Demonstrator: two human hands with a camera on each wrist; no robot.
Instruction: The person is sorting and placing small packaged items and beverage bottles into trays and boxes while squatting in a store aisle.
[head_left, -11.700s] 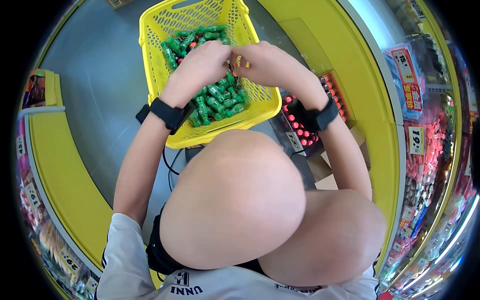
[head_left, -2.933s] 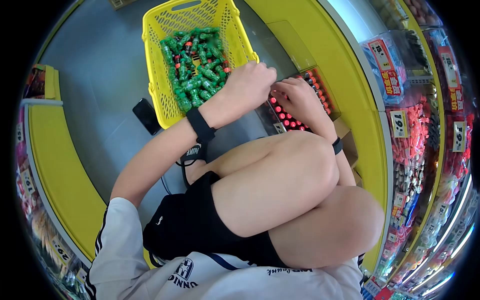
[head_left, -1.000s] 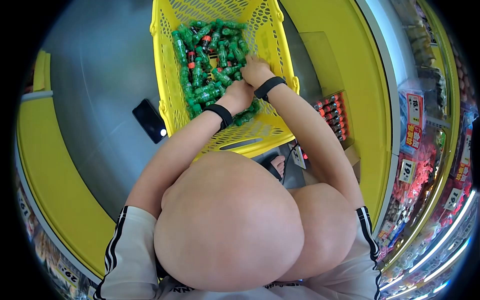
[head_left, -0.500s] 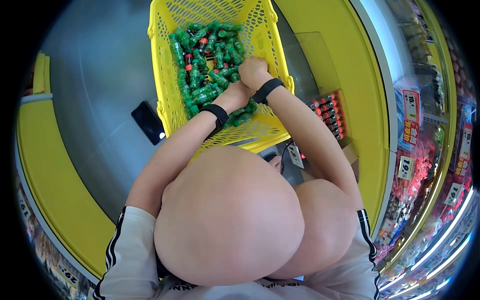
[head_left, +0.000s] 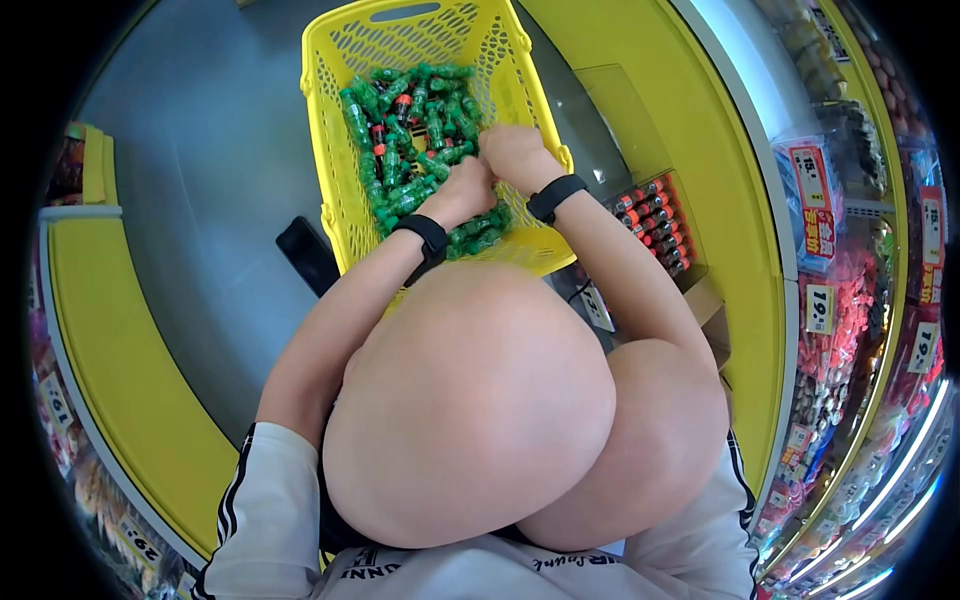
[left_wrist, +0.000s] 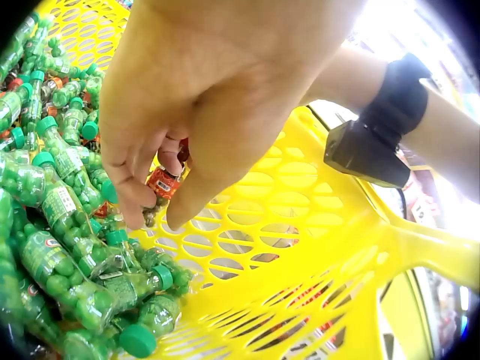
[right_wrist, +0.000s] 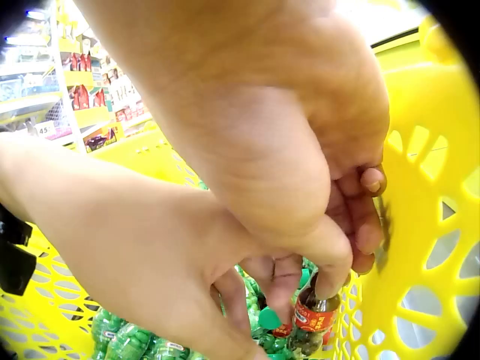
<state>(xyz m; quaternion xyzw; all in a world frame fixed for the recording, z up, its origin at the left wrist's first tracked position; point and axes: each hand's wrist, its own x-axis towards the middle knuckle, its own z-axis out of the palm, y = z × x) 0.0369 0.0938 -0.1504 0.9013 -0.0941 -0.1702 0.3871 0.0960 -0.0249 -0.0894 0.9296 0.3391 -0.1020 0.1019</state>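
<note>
A yellow shopping basket (head_left: 330, 140) holds many small green candy bottles (left_wrist: 67, 217). Both hands are inside, close together near its right wall. My right hand (head_left: 520, 158) pinches a small brown candy bottle with a red label (right_wrist: 313, 321) between thumb and fingers. My left hand (head_left: 463, 192) is beside it, thumb and fingers bent toward each other. In the left wrist view, that bottle shows between the left fingertips and thumb; I cannot tell whether they grip it. Several brown bottles with red caps (head_left: 403, 106) lie among the green ones.
To the right of the basket is a box of red-capped brown bottles (head_left: 657, 225) beside a yellow shelf base (head_left: 735, 260). A black phone (head_left: 306, 255) lies on the grey floor left of the basket. Packed shelves line both sides. My knees (head_left: 470, 390) are close in front of the basket.
From the box of bottles, both hands have moved back over the basket. In the last second they stay together near its right wall, rising slightly, while the head view shifts.
</note>
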